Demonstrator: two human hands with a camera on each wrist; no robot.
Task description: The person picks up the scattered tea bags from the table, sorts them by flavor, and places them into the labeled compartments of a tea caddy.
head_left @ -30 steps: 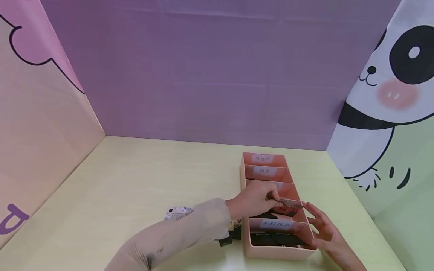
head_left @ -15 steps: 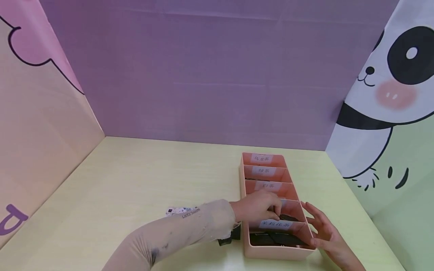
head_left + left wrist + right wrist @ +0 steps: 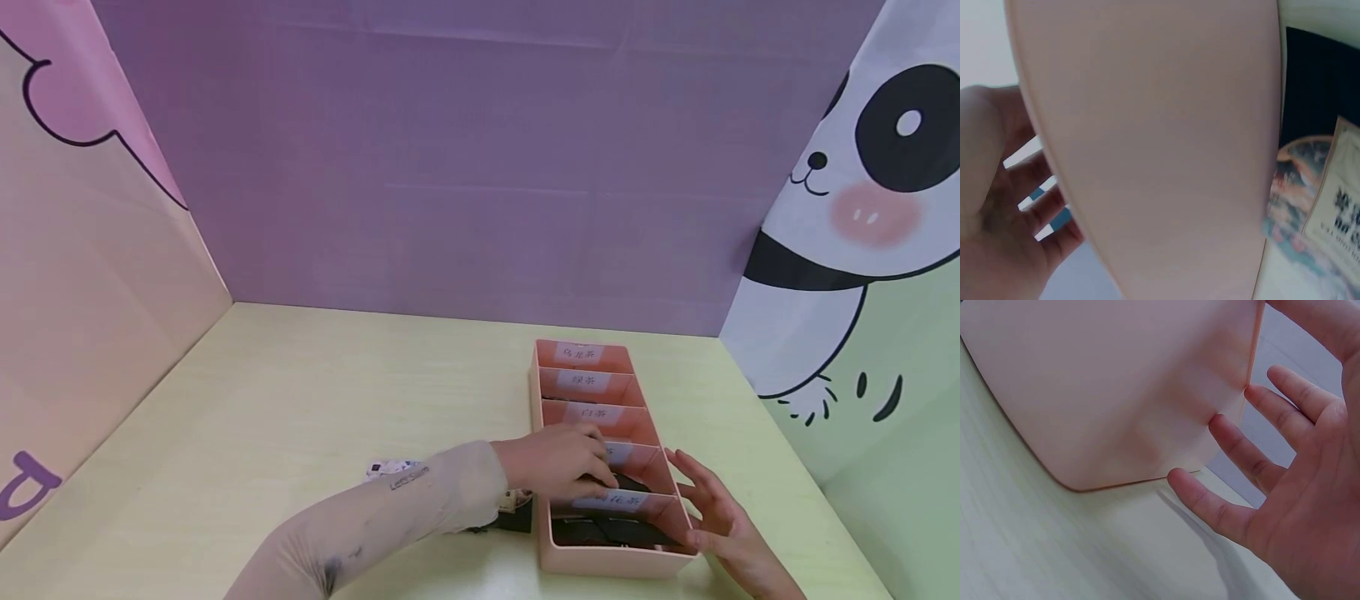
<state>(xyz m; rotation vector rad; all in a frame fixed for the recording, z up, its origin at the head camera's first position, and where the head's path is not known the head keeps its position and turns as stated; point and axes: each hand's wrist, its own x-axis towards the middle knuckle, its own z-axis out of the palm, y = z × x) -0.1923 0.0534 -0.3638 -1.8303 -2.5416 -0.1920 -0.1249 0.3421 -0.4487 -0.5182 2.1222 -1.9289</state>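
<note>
A long pink divided box (image 3: 618,561) stands on the table, its compartments marked with handwritten labels. My left hand (image 3: 558,458) reaches over its left wall into the second compartment from the front. Its fingers lie loosely at a dark flat packet (image 3: 632,482) there; the fingertips are partly hidden. The left wrist view has that hand (image 3: 1016,206) behind the box wall (image 3: 1154,144), fingers apart. At the box's right side is my right hand (image 3: 723,525), thumb near the rim. In the right wrist view its fingers (image 3: 1235,453) are extended and touch the box's outer wall.
Dark packets (image 3: 611,531) lie in the front compartment. Left of the box are a dark packet with a printed label (image 3: 516,502) and a pale patterned packet (image 3: 390,468), both partly under the left sleeve. A purple backdrop (image 3: 465,167) closes off the table's far edge.
The left hand has lowered a packet into the second compartment from the front and its fingers have loosened from it. The right hand has stayed at the box's right side.
</note>
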